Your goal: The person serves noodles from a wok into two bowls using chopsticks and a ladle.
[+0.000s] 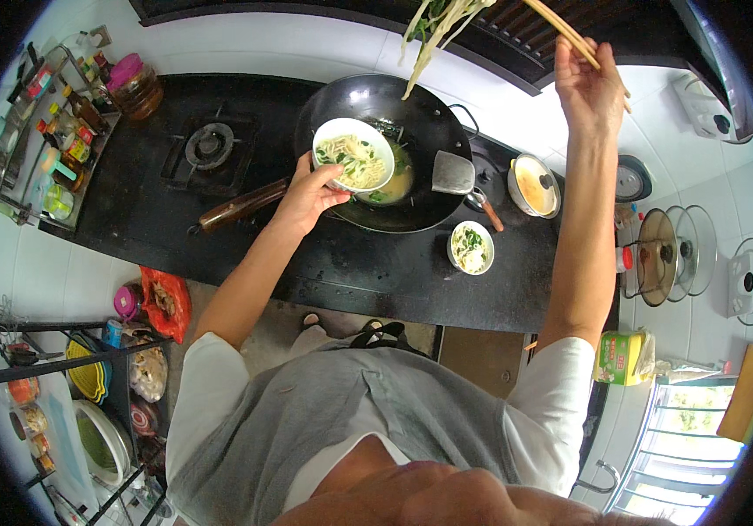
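My left hand (pixel 314 194) grips a white bowl (pixel 386 158) of noodles and leafy greens, tilted above a black wok (pixel 442 128). Broth and some greens (pixel 396 181) lie in the wok's bottom. High at the right, my right hand (pixel 590 79) is closed on wooden chopsticks (pixel 557 23). A long bundle of noodles and greens (pixel 439 33) hangs at the top edge; where the chopstick tips meet it is out of view. A metal spatula (pixel 453 173) rests at the wok's right rim. On the counter nearby stands a second, smaller-looking bowl of noodles (pixel 471 248).
A lidded pot (pixel 534 186) stands right of the wok. The wok's wooden handle (pixel 245 205) points left, near a gas burner (pixel 209 146). A rack of bottles (pixel 74 141) and a pink-lidded jar (pixel 133 85) are at the left. The range hood (pixel 508 39) hangs overhead.
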{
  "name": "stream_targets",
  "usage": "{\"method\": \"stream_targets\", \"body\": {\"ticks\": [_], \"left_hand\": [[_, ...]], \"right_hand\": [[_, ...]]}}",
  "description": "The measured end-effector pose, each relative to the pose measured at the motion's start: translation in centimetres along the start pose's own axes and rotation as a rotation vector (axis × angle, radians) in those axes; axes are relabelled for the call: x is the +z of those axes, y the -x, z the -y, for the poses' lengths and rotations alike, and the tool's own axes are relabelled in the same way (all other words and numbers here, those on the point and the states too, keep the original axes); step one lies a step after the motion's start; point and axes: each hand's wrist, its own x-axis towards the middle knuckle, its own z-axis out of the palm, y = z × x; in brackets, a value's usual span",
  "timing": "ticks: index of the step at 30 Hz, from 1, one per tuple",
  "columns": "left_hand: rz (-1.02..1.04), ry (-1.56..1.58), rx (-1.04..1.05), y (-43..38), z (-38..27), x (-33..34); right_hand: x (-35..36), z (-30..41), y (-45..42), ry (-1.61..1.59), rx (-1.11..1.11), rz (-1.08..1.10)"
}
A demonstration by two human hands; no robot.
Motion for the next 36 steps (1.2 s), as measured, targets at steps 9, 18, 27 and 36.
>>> {"method": "stream_targets", "body": {"ticks": [9, 18, 27, 36], "left_hand": [[0.103, 0.120, 0.038, 2.1, -0.2, 0.4], [0.097, 0.124, -0.007, 3.5, 1.0, -0.5], [0.230, 0.182, -0.045, 3.7, 1.5, 0.0], [0.140, 0.298, -0.084, 7.4, 3.6, -2.3]], "right_hand": [[0.8, -6.6, 7.3, 0.453, 0.178, 0.066], [2.0, -4.8, 9.5, 0.805, 0.112, 0.158], [-1.5, -3.7, 12.6, 0.718, 0.186, 0.082], [-14.3, 6.0, 21.6, 0.469, -0.030, -0.484]]}}
